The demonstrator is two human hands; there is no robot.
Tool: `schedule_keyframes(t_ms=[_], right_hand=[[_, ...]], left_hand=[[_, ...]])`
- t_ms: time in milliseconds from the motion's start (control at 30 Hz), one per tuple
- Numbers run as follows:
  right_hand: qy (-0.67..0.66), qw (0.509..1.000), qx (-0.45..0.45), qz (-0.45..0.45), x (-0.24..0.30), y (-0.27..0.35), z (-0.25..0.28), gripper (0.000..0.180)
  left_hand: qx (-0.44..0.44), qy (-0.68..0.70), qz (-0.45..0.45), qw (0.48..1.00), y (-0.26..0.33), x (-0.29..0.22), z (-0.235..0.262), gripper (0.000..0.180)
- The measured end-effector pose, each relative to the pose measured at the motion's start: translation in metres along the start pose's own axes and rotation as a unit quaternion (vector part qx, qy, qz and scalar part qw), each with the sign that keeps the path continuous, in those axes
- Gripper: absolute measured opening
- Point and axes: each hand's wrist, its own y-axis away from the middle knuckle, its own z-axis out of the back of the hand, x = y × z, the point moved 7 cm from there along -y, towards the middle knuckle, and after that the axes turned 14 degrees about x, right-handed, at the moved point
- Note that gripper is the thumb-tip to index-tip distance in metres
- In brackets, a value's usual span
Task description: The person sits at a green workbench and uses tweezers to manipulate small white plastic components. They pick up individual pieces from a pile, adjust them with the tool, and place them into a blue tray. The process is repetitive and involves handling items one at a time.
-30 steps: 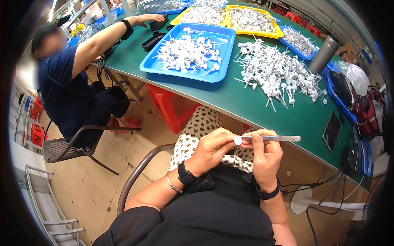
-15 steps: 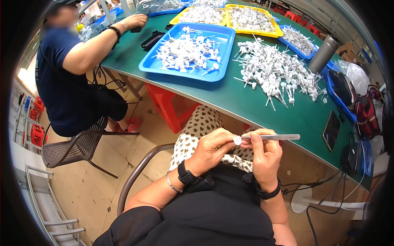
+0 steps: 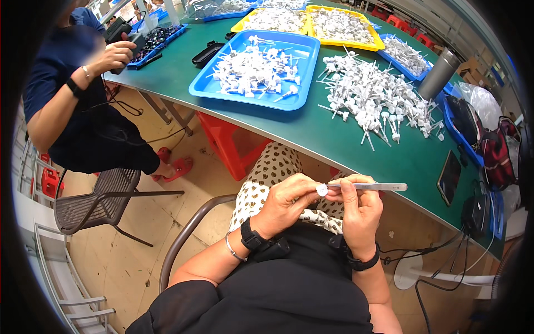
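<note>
Head view: your two hands work a tiny white disc with metal tweezers, held over your lap just off the tabletop edge.

Your left hand (image 3: 289, 200) has its grip closed around the small white disc (image 3: 321, 190); your right hand (image 3: 360, 209) pinches the slim steel tweezers (image 3: 367, 187), tips touching the disc. The disc looks like light, stiff plastic, smooth and easy to drop, so hold it by the rim. The tweezers are thin, rigid and springy; grip them mid-shank. On the green tabletop (image 3: 345, 139) lies a loose heap of white stemmed plastic parts (image 3: 378, 100), with a blue tray (image 3: 256, 72) of similar pieces beside it and a yellow tray (image 3: 339, 25) further back. A co-worker's hand (image 3: 114, 55) holds a dark object at the far left.
</note>
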Motion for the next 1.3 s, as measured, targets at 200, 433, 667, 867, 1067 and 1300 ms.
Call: schedule_keyframes(t_ms=[200, 433, 667, 867, 1067, 1300], right_hand=[[0.018, 1.000, -0.007, 0.000, 0.003, 0.000, -0.001, 0.012], [0.175, 0.982, 0.063, 0.039, 0.013, -0.001, -0.004, 0.011], [-0.009, 1.000, -0.004, 0.026, 0.003, 0.001, -0.001, 0.013], [-0.001, 0.999, 0.011, 0.036, 0.003, 0.002, -0.002, 0.013], [0.014, 0.999, 0.017, 0.041, 0.001, 0.002, -0.002, 0.013], [0.015, 0.999, 0.009, 0.045, 0.002, 0.002, -0.003, 0.012]], left_hand=[[0.002, -0.002, -0.001, 1.000, 0.000, -0.001, 0.000, 0.020], [0.010, 0.002, -0.005, 1.000, 0.001, -0.001, -0.001, 0.019], [0.016, 0.042, 0.000, 0.999, -0.003, 0.002, 0.001, 0.016], [0.014, 0.063, 0.007, 0.998, 0.001, 0.005, -0.001, 0.016], [0.015, 0.068, 0.011, 0.997, 0.000, 0.004, -0.002, 0.016], [0.012, 0.054, 0.005, 0.998, 0.001, 0.005, -0.002, 0.016]])
